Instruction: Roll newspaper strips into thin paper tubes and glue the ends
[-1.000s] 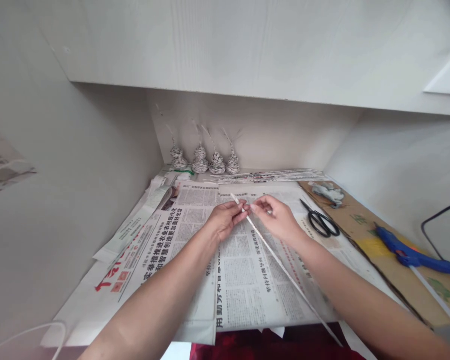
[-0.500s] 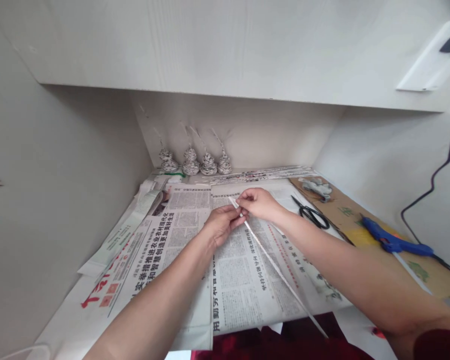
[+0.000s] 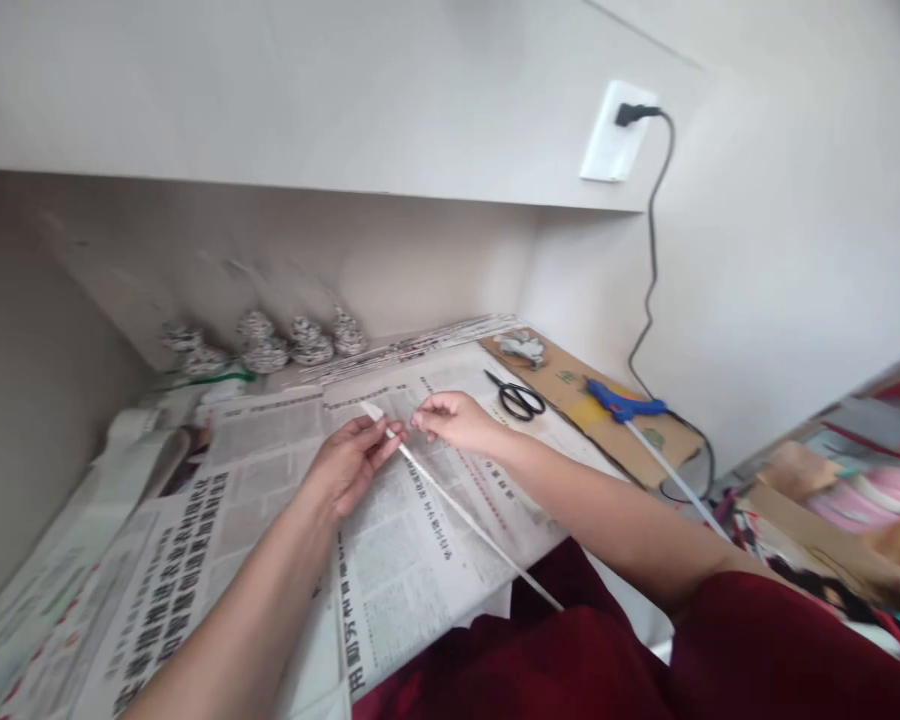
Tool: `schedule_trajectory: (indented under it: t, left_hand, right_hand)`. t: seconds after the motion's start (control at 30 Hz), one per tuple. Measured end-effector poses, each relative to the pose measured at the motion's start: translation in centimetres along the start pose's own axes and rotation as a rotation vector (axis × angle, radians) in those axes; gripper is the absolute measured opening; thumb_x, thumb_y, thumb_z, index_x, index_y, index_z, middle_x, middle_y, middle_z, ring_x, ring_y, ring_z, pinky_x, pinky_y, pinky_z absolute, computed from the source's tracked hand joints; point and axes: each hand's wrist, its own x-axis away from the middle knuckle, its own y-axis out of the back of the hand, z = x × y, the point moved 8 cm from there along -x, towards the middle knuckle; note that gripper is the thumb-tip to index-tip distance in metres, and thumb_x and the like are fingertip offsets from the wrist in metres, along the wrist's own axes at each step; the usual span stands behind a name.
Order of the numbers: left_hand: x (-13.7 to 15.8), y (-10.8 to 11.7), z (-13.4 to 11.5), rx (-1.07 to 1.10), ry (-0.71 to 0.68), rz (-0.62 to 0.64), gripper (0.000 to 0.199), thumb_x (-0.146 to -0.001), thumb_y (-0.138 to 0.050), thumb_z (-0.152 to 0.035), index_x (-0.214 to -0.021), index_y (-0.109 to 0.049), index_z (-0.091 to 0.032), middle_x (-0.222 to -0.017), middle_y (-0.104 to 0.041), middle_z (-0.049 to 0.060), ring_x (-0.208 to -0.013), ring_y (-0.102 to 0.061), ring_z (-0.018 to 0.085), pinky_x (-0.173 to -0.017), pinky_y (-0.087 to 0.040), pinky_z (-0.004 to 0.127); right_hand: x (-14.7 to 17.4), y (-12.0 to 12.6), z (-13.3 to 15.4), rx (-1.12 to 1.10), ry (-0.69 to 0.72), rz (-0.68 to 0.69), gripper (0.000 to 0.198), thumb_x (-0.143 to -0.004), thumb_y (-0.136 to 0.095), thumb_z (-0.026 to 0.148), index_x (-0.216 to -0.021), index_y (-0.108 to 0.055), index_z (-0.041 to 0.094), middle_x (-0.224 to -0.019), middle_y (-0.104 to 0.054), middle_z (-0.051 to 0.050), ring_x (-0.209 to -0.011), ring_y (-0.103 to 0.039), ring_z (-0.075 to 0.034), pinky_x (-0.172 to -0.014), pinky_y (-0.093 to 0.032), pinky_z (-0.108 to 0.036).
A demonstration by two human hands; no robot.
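Observation:
A long, thin white paper stick (image 3: 450, 497) slants from my left hand down to my dark red clothing. My left hand (image 3: 355, 455) pinches it near its upper end, where a pale, pointed tip sticks out past the fingers. My right hand (image 3: 457, 420) is just to the right, apart from the stick, its fingers curled in with the tips close together. Whether anything small is between those fingertips I cannot make out. Under both hands lie newspaper sheets (image 3: 390, 580). Black-handled scissors (image 3: 521, 402) rest right of my right hand.
Several woven paper figures (image 3: 311, 342) stand along the back wall, beside a bundle of paper sticks (image 3: 420, 347). A blue glue gun (image 3: 622, 402) lies on cardboard (image 3: 570, 378) at the right. Its cord (image 3: 651, 280) hangs from a wall socket (image 3: 607, 140). A cluttered box (image 3: 810, 520) stands far right.
The view has swung to the right. My right hand has come off the stick and sits a little apart from it. My left hand still holds the stick.

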Motion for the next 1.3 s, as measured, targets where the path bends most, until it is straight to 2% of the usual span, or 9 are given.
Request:
schedule_trajectory:
  t: [0.17, 0.33, 0.4, 0.5, 0.67, 0.83, 0.97, 1.13, 1.3]
  left_hand:
    - [0.2, 0.0, -0.1, -0.035, 0.007, -0.019, 0.009, -0.081, -0.055, -0.003, -0.077, -0.060, -0.009, -0.080, -0.067, 0.010, -0.073, -0.068, 0.014, -0.066, -0.057, 0.018]
    - [0.3, -0.1, 0.1, -0.039, 0.001, 0.002, 0.008, -0.081, -0.056, -0.004, -0.079, -0.061, -0.010, -0.082, -0.067, 0.010, -0.076, -0.069, 0.016, -0.067, -0.058, 0.020]
    - [0.2, -0.1, 0.2, -0.046, -0.003, 0.014, 0.008, -0.081, -0.056, -0.004, -0.080, -0.061, -0.010, -0.082, -0.067, 0.010, -0.075, -0.069, 0.016, -0.066, -0.058, 0.020]
    - [0.2, -0.2, 0.3, -0.053, -0.006, 0.021, 0.008, -0.080, -0.056, -0.004, -0.080, -0.060, -0.010, -0.082, -0.067, 0.010, -0.074, -0.069, 0.016, -0.065, -0.058, 0.020]
    - [0.3, -0.4, 0.3, -0.062, -0.010, 0.042, 0.006, -0.080, -0.056, -0.004, -0.080, -0.060, -0.009, -0.082, -0.066, 0.010, -0.074, -0.068, 0.016, -0.065, -0.057, 0.019]
    - [0.4, -0.5, 0.4, -0.054, -0.013, 0.060, 0.005, -0.080, -0.057, -0.004, -0.082, -0.059, -0.009, -0.084, -0.066, 0.011, -0.075, -0.068, 0.015, -0.066, -0.057, 0.020]
    - [0.5, -0.5, 0.5, -0.043, -0.007, 0.060, 0.007, -0.079, -0.059, -0.004, -0.083, -0.058, -0.010, -0.085, -0.067, 0.011, -0.075, -0.068, 0.016, -0.066, -0.058, 0.021]
    - [0.6, -0.8, 0.6, -0.036, 0.004, 0.050, 0.011, -0.076, -0.062, -0.004, -0.084, -0.057, -0.010, -0.085, -0.067, 0.011, -0.076, -0.069, 0.018, -0.065, -0.058, 0.023]
    - [1.2, -1.4, 0.6, -0.001, -0.021, 0.062, 0.016, -0.072, -0.065, -0.001, -0.083, -0.056, -0.010, -0.083, -0.067, 0.010, -0.074, -0.069, 0.019, -0.067, -0.058, 0.024]
  right_hand:
    - [5.9, 10.7, -1.8, 0.705, 0.103, -0.235, 0.020, -0.083, -0.053, 0.032, -0.078, -0.067, 0.019, -0.076, -0.067, -0.003, -0.070, -0.058, -0.015, -0.064, -0.041, -0.025]
    - [11.4, 23.5, -4.4, 1.262, -0.216, -0.409, 0.031, -0.084, -0.042, 0.015, -0.104, -0.065, 0.017, -0.106, -0.066, -0.010, -0.097, -0.058, -0.022, -0.082, -0.039, -0.028]
    - [12.9, 26.6, -5.6, 1.314, -0.312, -0.400, 0.031, -0.078, -0.048, 0.011, -0.103, -0.066, 0.014, -0.103, -0.066, -0.016, -0.096, -0.058, -0.026, -0.083, -0.039, -0.032]
    - [14.3, 28.6, -7.4, 1.328, -0.382, -0.371, 0.034, -0.072, -0.055, 0.011, -0.105, -0.064, 0.012, -0.096, -0.067, -0.018, -0.094, -0.058, -0.029, -0.080, -0.039, -0.034]
    - [14.6, 28.7, -8.2, 1.310, -0.338, -0.359, 0.057, -0.072, -0.054, 0.011, -0.129, -0.046, 0.010, -0.110, -0.062, -0.022, -0.104, -0.053, -0.034, -0.083, -0.039, -0.040]
    - [13.9, 29.4, -7.0, 1.212, -0.250, -0.368, 0.048, -0.078, -0.048, 0.011, -0.125, -0.050, 0.011, -0.118, -0.059, -0.018, -0.110, -0.052, -0.030, -0.093, -0.037, -0.038]
    - [13.8, 28.8, -5.0, 0.809, -0.158, -0.435, 0.042, -0.085, -0.044, 0.023, -0.126, -0.048, 0.016, -0.118, -0.060, -0.014, -0.108, -0.056, -0.026, -0.090, -0.043, -0.037]
    - [13.5, 21.8, -2.5, -0.009, -0.087, -0.261, 0.037, -0.074, -0.066, 0.035, -0.108, -0.061, 0.020, -0.091, -0.066, -0.007, -0.087, -0.062, -0.021, -0.076, -0.049, -0.033]
    - [13.3, 13.6, 0.2, -0.158, -0.119, -0.133, 0.039, -0.074, -0.067, 0.042, -0.104, -0.064, 0.016, -0.077, -0.060, -0.005, -0.069, -0.056, -0.016, -0.064, -0.045, -0.029]
